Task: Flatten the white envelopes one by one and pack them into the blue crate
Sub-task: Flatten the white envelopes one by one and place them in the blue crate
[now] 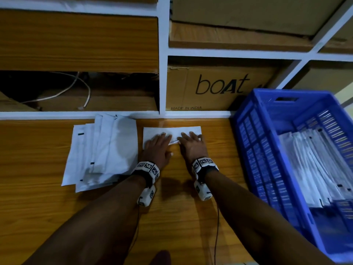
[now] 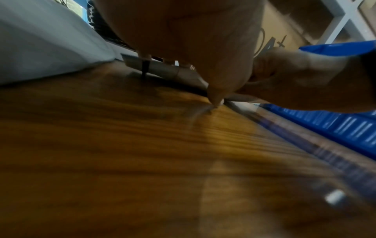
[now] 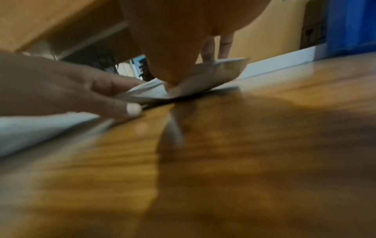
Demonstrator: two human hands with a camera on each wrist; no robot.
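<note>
One white envelope (image 1: 172, 131) lies flat on the wooden table (image 1: 181, 217), close to the shelf edge. My left hand (image 1: 162, 139) presses its left half with straight fingers. My right hand (image 1: 191, 139) presses its right half, also flat. A short flap edge sticks up between the two hands. In the right wrist view my thumb sits on the envelope (image 3: 213, 75), whose near fold is slightly raised. A pile of white envelopes (image 1: 103, 150) lies to the left. The blue crate (image 1: 267, 169) stands on the right with several envelopes (image 1: 309, 165) standing inside.
White shelving rises right behind the table; one bay holds a cardboard box (image 1: 219, 88) printed "boat", another a loose white cable (image 1: 76, 88). Bare wood shows between my forearms and in front of the pile. The crate wall (image 2: 346, 133) runs close by my right arm.
</note>
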